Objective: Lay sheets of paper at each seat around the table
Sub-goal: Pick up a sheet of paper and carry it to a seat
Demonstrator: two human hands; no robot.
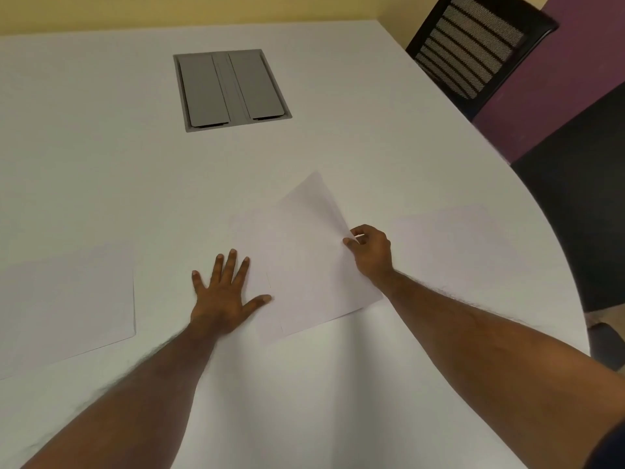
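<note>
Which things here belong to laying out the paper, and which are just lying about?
In the job: middle sheet, pinched by the right hand; left hand, lying flat beside it; left sheet; right sheet; table.
Just lying about: grey hatch; mesh chair.

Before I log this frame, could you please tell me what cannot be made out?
Head view:
Left sheet: cut off by the frame's left edge.
Pile beneath the lifted sheet: count hidden by it and the left hand.
Chair: lower part hidden behind the table.
Right sheet: edges too faint.
</note>
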